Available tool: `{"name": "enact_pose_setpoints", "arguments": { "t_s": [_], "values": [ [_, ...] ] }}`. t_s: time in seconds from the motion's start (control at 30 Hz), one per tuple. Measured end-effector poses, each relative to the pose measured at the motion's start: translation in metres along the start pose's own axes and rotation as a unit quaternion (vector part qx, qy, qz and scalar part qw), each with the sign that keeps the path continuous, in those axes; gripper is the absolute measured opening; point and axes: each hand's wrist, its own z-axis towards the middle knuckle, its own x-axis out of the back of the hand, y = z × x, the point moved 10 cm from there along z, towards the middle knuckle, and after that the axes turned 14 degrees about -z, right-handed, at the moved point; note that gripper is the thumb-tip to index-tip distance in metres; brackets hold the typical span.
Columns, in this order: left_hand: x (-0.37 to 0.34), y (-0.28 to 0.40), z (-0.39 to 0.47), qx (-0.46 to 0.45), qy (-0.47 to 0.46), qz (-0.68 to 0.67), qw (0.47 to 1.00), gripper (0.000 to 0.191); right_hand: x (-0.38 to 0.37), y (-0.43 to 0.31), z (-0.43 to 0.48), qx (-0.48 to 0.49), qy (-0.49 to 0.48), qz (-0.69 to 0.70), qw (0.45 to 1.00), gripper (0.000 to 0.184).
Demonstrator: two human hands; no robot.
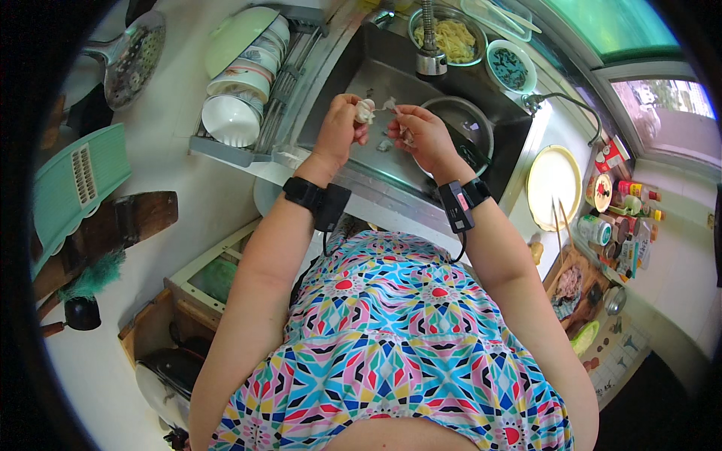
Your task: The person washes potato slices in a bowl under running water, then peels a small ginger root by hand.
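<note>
My left hand (340,128) holds a whitish garlic bulb (365,111) between thumb and fingers, above a stainless steel sink (361,144). Just to its right, my right hand (422,134) pinches thin scraps of papery skin (405,135). One pale shred (390,104) hangs between the two hands. Loose bits of skin (384,146) lie on the sink floor beneath them. Behind my right hand, a round metal basin (489,132) stands in the sink with something long and dark green (463,144) in it, partly hidden by my hand and wrist.
A faucet (431,61) hangs over the sink's far side. Beyond it are a bowl of yellowish food (448,39) and a bowl with dark pieces in liquid (507,67). Left stands a dish rack with bowls (231,121); right, a pale round plate (554,180), chopsticks and a cutting board with meat (568,282).
</note>
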Motion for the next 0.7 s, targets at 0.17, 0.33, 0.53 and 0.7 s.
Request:
{"name": "enact_pose_setpoints", "arguments": {
  "t_s": [0.17,0.33,0.53,0.7],
  "values": [
    [-0.012,-0.011,-0.003,0.051,-0.054,0.008,0.997,0.021,-0.016,-0.011,-0.003,0.008,-0.018,-0.036,0.999,0.029],
    [-0.017,-0.006,-0.006,-0.002,0.003,0.06,0.998,0.025,-0.014,-0.03,0.002,0.107,0.06,-0.181,0.976,0.031],
    [-0.025,0.01,-0.008,-0.004,0.012,0.04,0.999,0.022,-0.029,-0.044,-0.007,0.141,0.019,-0.157,0.977,0.027],
    [-0.028,0.015,-0.007,-0.032,0.003,-0.022,0.999,0.021,-0.037,-0.043,-0.004,0.138,-0.025,-0.045,0.989,0.025]
  ]
}}
